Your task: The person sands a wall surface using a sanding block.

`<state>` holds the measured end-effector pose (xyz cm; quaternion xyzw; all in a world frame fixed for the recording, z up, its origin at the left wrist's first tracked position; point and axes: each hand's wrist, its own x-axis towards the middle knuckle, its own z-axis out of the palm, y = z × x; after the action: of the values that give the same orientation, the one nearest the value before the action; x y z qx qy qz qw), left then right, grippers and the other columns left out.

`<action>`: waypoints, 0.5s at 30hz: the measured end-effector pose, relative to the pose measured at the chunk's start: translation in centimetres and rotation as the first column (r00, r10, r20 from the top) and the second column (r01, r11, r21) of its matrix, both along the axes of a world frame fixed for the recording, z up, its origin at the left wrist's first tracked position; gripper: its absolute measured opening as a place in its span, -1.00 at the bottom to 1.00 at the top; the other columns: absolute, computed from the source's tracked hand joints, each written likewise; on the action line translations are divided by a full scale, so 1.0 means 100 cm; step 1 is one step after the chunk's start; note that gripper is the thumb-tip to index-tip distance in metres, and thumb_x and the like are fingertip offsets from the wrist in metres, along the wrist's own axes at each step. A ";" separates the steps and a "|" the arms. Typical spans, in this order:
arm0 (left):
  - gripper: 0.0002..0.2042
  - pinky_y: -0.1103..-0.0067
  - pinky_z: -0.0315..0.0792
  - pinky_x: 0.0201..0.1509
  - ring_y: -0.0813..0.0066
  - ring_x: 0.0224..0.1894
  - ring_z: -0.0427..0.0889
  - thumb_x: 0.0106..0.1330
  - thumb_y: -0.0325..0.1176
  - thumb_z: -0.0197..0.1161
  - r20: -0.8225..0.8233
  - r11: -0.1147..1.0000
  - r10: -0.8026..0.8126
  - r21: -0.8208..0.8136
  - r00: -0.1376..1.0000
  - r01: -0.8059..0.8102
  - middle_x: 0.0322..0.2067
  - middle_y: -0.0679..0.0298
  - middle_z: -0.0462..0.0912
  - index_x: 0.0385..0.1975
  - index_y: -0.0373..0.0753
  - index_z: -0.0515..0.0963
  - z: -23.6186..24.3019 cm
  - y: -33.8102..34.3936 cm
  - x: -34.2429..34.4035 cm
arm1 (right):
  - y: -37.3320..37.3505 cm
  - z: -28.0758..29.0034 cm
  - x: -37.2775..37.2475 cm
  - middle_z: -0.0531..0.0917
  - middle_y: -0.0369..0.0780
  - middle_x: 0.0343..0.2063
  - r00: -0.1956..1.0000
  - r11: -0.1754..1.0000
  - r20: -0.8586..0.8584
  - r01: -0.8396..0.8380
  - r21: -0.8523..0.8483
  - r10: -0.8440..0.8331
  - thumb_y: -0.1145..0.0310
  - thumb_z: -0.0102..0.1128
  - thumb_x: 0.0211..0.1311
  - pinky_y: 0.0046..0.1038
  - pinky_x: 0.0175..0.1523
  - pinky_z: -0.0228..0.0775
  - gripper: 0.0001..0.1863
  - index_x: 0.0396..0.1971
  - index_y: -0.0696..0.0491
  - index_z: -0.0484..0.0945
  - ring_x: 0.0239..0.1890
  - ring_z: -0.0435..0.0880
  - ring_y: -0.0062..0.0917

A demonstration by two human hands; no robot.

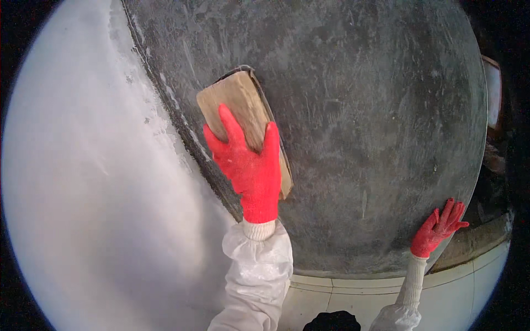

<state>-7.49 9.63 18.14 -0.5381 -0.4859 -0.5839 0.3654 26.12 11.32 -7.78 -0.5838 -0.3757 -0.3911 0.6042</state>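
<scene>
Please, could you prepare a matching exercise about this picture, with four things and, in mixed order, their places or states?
Things:
1. Left hand in red glove
2. Right hand in red glove
3. Tan, wooden-looking rectangular block
4. Broad white surface

Places or states:
A. Filling the picture's left side
B. Gripped, in front of the mottled dark grey surface
C. Open, at the lower right
D. Gripping, near the picture's middle

Pairs: 1-D; 2-C; 3-B; 4-A

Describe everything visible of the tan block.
The tan block is rectangular with rounded corners and looks wooden; a thin dark layer shows along its upper and right edges. It lies slanted, upper end leftward, over the dark grey surface. The red-gloved left hand grips it, partly hiding it. Its underside is hidden.
</scene>
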 end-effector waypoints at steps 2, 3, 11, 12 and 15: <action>-0.14 0.09 0.00 0.47 -0.29 0.43 0.04 0.21 -0.12 0.41 -0.064 0.999 -0.025 -0.029 0.998 0.023 0.40 -0.33 -0.03 0.45 -0.21 0.08 -0.023 0.005 -0.007 | 0.001 -0.007 0.007 0.35 -0.09 0.37 0.999 0.999 0.004 0.051 -0.012 -0.051 0.33 -0.04 0.44 -0.04 0.56 -0.65 -0.53 0.31 0.06 0.40 0.48 0.17 -0.23; -0.12 0.06 0.00 0.46 -0.32 0.43 0.03 0.19 -0.12 0.42 -0.062 0.997 -0.044 -0.060 0.997 0.040 0.41 -0.34 -0.05 0.45 -0.21 0.07 -0.054 0.010 -0.008 | 0.000 -0.009 0.011 0.35 -0.09 0.37 0.998 0.998 0.004 0.060 -0.020 -0.060 0.33 -0.04 0.44 -0.04 0.56 -0.65 -0.53 0.31 0.06 0.40 0.48 0.17 -0.23; -0.06 -0.11 0.11 0.34 -0.40 0.35 0.13 0.14 -0.12 0.46 0.025 0.956 -0.015 -0.294 1.000 0.022 0.38 -0.32 -0.05 0.44 -0.14 -0.02 -0.311 -0.026 -0.048 | 0.000 -0.002 0.000 0.37 -0.11 0.35 0.999 1.000 -0.040 0.014 -0.012 -0.015 0.24 -0.04 0.46 -0.01 0.56 -0.62 -0.54 0.28 0.05 0.44 0.48 0.17 -0.26; -0.05 -0.11 0.08 0.35 -0.41 0.36 0.10 0.13 -0.12 0.47 0.147 0.968 -0.078 -0.224 0.986 0.110 0.38 -0.33 -0.06 0.44 -0.15 -0.03 -0.291 -0.014 -0.049 | 0.001 -0.002 -0.001 0.37 -0.11 0.35 0.999 1.000 -0.038 0.013 -0.010 -0.014 0.24 -0.04 0.46 -0.01 0.56 -0.62 -0.54 0.28 0.05 0.44 0.48 0.17 -0.26; -0.08 -0.01 0.07 0.39 -0.38 0.37 0.09 0.15 -0.10 0.45 -0.114 0.999 -0.004 -0.046 0.993 -0.001 0.37 -0.33 0.00 0.43 -0.17 0.02 -0.148 0.003 -0.059 | 0.001 -0.003 0.002 0.38 -0.11 0.35 0.999 0.999 -0.016 0.037 -0.006 -0.037 0.22 -0.06 0.47 -0.01 0.56 -0.61 -0.54 0.28 0.05 0.44 0.47 0.19 -0.26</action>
<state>-13.43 9.95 3.29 -0.5793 -0.4772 -0.5409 0.3796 26.34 11.41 -8.10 -0.5955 -0.3611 -0.3967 0.5981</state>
